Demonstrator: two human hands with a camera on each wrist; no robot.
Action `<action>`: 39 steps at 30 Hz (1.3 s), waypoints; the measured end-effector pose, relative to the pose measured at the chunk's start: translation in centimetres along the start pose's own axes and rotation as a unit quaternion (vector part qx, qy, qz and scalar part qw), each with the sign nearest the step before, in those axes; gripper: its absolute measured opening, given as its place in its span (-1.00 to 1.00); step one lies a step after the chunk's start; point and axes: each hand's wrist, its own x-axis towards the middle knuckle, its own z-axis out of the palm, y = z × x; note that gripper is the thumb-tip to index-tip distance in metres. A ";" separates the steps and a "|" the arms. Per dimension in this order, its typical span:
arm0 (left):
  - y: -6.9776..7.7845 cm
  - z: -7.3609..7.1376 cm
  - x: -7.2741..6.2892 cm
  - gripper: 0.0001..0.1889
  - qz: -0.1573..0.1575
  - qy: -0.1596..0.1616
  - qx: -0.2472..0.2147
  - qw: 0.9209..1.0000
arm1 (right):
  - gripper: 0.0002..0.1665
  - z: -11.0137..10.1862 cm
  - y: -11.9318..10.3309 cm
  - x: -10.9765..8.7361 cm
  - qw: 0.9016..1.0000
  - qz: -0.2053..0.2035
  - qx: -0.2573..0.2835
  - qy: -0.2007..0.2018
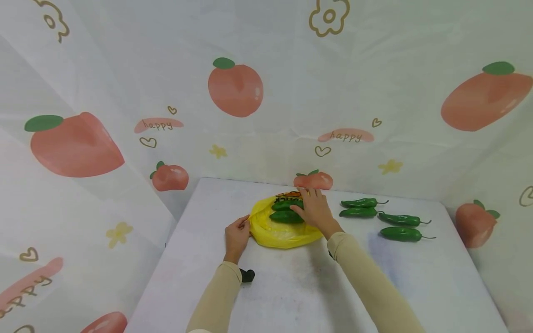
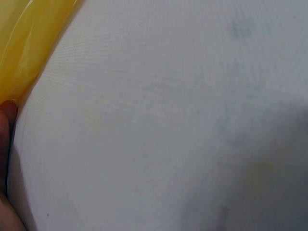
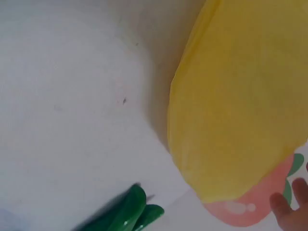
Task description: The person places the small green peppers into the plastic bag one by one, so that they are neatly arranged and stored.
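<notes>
A yellow plastic bag point(image 1: 287, 241) lies on the white table with its mouth spread wide. Two green peppers point(image 1: 287, 216) show side by side within it. At the bag's left rim, my left hand point(image 1: 237, 238) pinches the plastic; in the left wrist view only a bit of the fingers point(image 2: 5, 125) shows beside the yellow film. Over the bag's right side reaches my right hand point(image 1: 317, 210), its thumb close to the right ends of the peppers. Its fingertips point(image 3: 281, 204) look extended past the bag's edge in the right wrist view.
Several more green peppers point(image 1: 400, 233) lie on the table right of the bag, stems pointing right. A white curtain point(image 1: 275, 152) printed with fruit stands behind the table point(image 1: 291, 286). A black device point(image 1: 247, 276) sits at the left wrist.
</notes>
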 end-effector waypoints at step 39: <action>0.4 -0.1 -0.3 -0.72 0.018 0.003 0.001 1.000 | 0.17 -1.4 6.4 -2.8 0.994 0.085 0.002 -0.062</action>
